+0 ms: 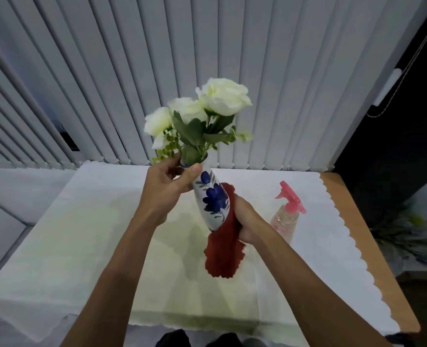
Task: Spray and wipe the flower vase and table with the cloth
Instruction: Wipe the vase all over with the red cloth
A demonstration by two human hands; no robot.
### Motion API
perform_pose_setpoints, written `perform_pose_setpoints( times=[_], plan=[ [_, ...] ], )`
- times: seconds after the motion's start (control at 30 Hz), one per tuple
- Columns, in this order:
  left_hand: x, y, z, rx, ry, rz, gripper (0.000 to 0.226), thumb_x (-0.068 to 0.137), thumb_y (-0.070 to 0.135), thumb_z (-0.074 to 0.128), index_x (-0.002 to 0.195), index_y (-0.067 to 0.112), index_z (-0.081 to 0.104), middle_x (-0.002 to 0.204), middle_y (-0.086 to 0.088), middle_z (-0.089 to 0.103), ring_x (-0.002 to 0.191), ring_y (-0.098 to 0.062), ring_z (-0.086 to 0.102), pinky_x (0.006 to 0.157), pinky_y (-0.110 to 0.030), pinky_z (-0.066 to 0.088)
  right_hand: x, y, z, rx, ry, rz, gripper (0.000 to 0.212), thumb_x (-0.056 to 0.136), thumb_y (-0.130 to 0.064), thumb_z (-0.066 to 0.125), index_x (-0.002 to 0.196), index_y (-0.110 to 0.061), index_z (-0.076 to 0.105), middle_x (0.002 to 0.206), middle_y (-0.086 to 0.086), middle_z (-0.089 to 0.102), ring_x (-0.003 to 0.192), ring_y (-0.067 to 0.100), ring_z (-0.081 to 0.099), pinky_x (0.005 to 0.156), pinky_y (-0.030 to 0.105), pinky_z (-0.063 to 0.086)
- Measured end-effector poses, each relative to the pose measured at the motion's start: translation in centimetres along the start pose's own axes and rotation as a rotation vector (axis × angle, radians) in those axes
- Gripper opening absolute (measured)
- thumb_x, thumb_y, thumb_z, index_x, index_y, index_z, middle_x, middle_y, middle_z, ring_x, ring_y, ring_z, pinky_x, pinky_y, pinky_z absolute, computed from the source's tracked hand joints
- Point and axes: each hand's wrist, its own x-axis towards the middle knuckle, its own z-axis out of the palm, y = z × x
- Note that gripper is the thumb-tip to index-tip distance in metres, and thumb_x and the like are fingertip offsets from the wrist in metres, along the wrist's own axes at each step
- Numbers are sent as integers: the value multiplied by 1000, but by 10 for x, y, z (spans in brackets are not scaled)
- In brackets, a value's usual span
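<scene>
A white flower vase (pixel 211 196) painted with blue flowers is lifted off the table and tilted. It holds white roses (pixel 220 96) with green leaves. My left hand (pixel 167 186) grips the vase at its neck. My right hand (pixel 245 219) holds a red cloth (pixel 223 254) pressed against the vase's lower body, and the cloth's loose end hangs down below. A clear spray bottle (pixel 286 216) with a pink trigger head stands on the table to the right of my right hand. The table (pixel 82 246) wears a white cover.
The white cover has a scalloped edge on the right, where bare wood (pixel 357 234) shows. Grey vertical blinds (pixel 107 83) hang close behind the table. A dark gap and a plant lie to the far right.
</scene>
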Motion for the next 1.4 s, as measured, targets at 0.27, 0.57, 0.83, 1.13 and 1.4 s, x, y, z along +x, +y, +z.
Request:
perform_pose_setpoints(
  times=[0.27, 0.57, 0.83, 1.13, 1.4],
  plan=[
    [3, -6, -1, 258, 201, -49, 46, 79, 59, 74, 110, 25, 73, 101, 5, 77, 100, -18, 71, 92, -44, 59, 24, 19, 17, 223, 189, 8, 38, 105, -20, 45, 107, -11, 82, 100, 21, 82, 100, 45, 78, 93, 58, 63],
    [13, -10, -8, 80, 226, -125, 42, 72, 45, 84, 107, 25, 73, 103, 4, 77, 101, -22, 73, 85, -45, 63, -18, -6, 32, -417, 158, -385, 52, 110, -52, 23, 125, -25, 65, 119, 1, 72, 110, 25, 68, 102, 44, 53],
    [12, -3, -12, 66, 34, -66, 53, 72, 33, 88, 117, 13, 71, 113, -7, 77, 107, -29, 73, 84, -47, 63, -21, -17, 46, -455, 116, -528, 56, 105, -66, 27, 109, -30, 70, 109, -2, 78, 102, 25, 74, 104, 46, 53],
    [4, 1, 0, 190, -105, -23, 31, 71, 24, 86, 89, 47, 75, 96, 15, 78, 101, -20, 71, 91, -57, 58, -20, -37, 39, -228, 75, -407, 36, 113, -25, 31, 97, -23, 63, 104, 7, 72, 99, 22, 67, 90, 32, 56],
    [24, 23, 4, 201, -97, 51, 30, 70, 42, 86, 92, 29, 71, 98, -15, 72, 104, -41, 64, 92, -63, 54, 4, 12, 14, 181, -77, 19, 52, 100, -55, 56, 119, -13, 80, 104, 13, 82, 94, 34, 74, 97, 46, 57]
  ],
)
